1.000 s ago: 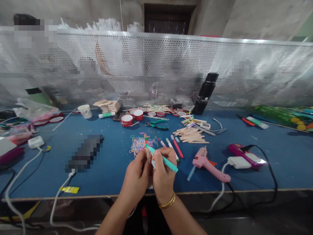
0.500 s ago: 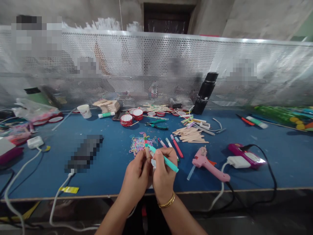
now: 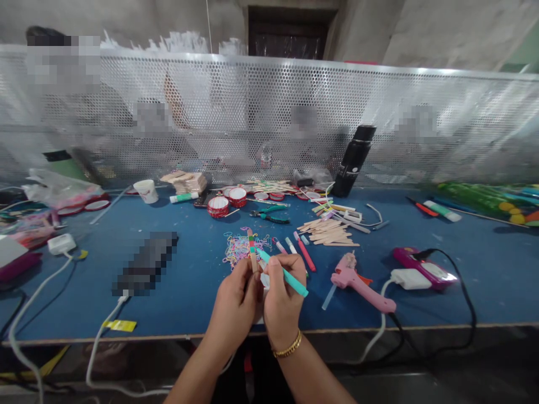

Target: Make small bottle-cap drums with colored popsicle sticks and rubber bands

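Between the thumb and fingers of my left hand [image 3: 236,294] a wooden craft stick [image 3: 252,259] is held upright, with coloured bands near its top end. My right hand [image 3: 283,297] grips a turquoise marker [image 3: 292,280], its tip at the stick's coloured part. Both hands are close together over the front of the table. Just beyond them lies a pile of small coloured plastic clips [image 3: 238,249]. Capped markers [image 3: 304,252] rest to the right of the pile, partly behind my right hand. Something white shows between my hands, mostly hidden.
On the right are a pink glue gun [image 3: 362,286], a pile of plain craft sticks [image 3: 326,232] and a purple power box [image 3: 423,269] with cables. Pliers [image 3: 272,214], small red-edged drums [image 3: 218,206] and a black bottle [image 3: 354,163] stand farther back. A phone [image 3: 147,261] lies left.
Both hands keep nearly the same place and hold. The marker tip stays at the stick, where the turquoise band looks slightly more visible. The camera view has shifted very slightly.
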Available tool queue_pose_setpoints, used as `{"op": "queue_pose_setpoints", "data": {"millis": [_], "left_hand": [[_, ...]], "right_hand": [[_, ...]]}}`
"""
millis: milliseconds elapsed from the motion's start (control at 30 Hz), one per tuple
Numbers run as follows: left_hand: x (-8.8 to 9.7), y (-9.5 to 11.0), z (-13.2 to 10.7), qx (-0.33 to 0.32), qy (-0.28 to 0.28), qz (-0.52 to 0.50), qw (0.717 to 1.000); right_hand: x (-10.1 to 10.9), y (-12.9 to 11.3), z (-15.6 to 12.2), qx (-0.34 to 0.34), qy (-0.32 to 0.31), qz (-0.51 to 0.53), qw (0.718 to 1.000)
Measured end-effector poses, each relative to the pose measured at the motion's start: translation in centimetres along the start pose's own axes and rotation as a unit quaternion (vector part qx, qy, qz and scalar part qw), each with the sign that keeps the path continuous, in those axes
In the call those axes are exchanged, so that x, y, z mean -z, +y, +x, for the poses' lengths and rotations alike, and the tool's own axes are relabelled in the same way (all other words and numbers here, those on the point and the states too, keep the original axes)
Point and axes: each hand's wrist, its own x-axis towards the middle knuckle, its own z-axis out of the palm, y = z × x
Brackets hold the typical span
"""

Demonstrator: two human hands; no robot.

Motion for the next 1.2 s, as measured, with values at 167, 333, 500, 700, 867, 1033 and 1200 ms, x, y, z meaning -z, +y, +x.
{"op": "queue_pose_setpoints", "data": {"millis": [167, 333, 500, 700, 867, 1033, 1200], "left_hand": [[0.05, -0.06, 0.02, -0.002, 0.004, 0.002, 1.000], [0.08, -0.08, -0.01, 0.000, -0.003, 0.001, 1.000], [0.00, -0.05, -0.09, 0.000, 0.003, 0.003, 1.000], [0.09, -0.16, 0.01, -0.004, 0.009, 0.002, 1.000], [0.06, -0.30, -0.02, -0.007, 0.009, 0.004, 1.000], [0.06, -0.08, -0.06, 0.000, 0.007, 0.001, 1.000], [0.04, -0.01, -0.09, -0.006, 0.015, 0.002, 1.000]], "right_hand": [[0.03, -0.01, -0.04, 0.006, -0.003, 0.003, 1.000], [-0.03, 0.11, -0.17, 0.005, -0.016, 0.009, 1.000], [-0.05, 0.11, -0.11, -0.005, -0.013, 0.008, 1.000], [0.09, -0.05, 0.00, 0.009, 0.005, -0.005, 1.000], [0.05, -0.20, -0.16, 0.009, 0.003, 0.021, 1.000], [0.04, -0.10, -0.24, 0.004, -0.016, 0.025, 1.000], [0.12, -0.06, -0.18, -0.001, -0.011, 0.010, 1.000]]}}
